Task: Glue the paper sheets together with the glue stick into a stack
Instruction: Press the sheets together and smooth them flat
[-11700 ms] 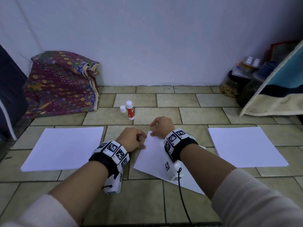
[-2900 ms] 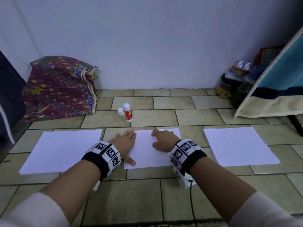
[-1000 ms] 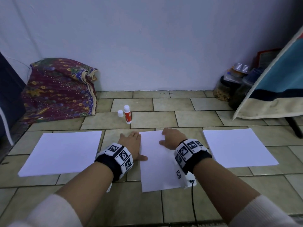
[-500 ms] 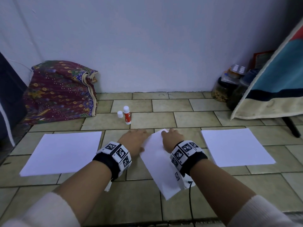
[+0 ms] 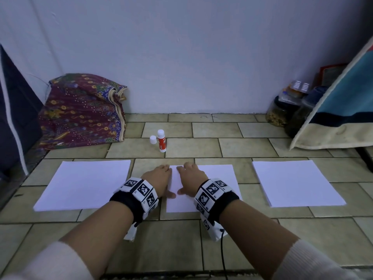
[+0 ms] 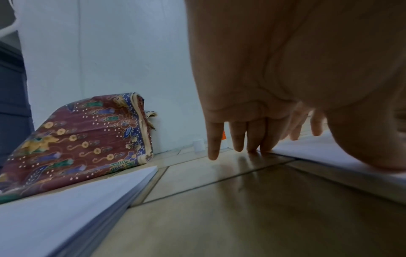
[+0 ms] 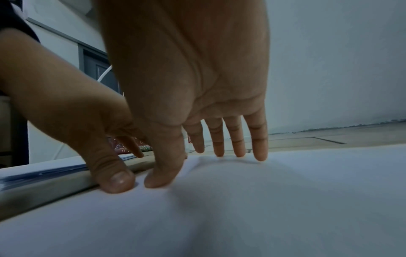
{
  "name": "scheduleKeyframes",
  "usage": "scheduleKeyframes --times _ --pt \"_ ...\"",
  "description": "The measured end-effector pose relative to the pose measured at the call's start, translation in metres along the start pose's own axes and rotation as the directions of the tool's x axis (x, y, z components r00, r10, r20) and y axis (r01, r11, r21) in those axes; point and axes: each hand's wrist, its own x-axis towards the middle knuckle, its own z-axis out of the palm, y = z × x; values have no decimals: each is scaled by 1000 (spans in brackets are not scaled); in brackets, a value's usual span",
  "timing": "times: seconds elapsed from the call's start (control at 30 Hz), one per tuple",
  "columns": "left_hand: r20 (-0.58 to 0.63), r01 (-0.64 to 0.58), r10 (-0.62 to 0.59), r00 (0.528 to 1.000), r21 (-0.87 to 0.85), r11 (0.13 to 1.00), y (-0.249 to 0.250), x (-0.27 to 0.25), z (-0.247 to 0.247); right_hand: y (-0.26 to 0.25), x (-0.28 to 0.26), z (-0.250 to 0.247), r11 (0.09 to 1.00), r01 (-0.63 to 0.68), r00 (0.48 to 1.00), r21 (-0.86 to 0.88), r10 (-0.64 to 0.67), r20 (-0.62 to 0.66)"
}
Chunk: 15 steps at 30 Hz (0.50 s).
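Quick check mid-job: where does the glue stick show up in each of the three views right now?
Head: the glue stick stands upright on the tiles beyond both hands, its cap beside it.
Left wrist: only an orange sliver behind the fingertips.
Right wrist: a red sliver behind the fingers.
Shared landmark: the patterned cloth bundle against the wall.

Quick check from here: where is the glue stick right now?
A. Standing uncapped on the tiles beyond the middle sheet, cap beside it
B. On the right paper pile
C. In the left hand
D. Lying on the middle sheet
A. The glue stick stands on the tiles past the middle sheet, with its cap just to its left; both hands lie flat at that sheet.
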Motion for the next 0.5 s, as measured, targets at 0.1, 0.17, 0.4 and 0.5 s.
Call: scheduleKeyframes --times 0.1,0.17,0.4,0.5 --pt "-6 18 -18 1000 83 996 1 0 1 3 0 1 998 52 999 46 -52 -11" --pt "-26 23 -20 999 153 988 2 -1 0 10 -4 1 995 62 998 75 -62 -11" --pt "33 22 -31 999 255 967 3 2 -4 77 -26 -3 967 -151 988 206 156 -6" --pt "41 13 -24 999 255 967 1 1 -4 104 -40 -7 956 -231 972 180 234 2"
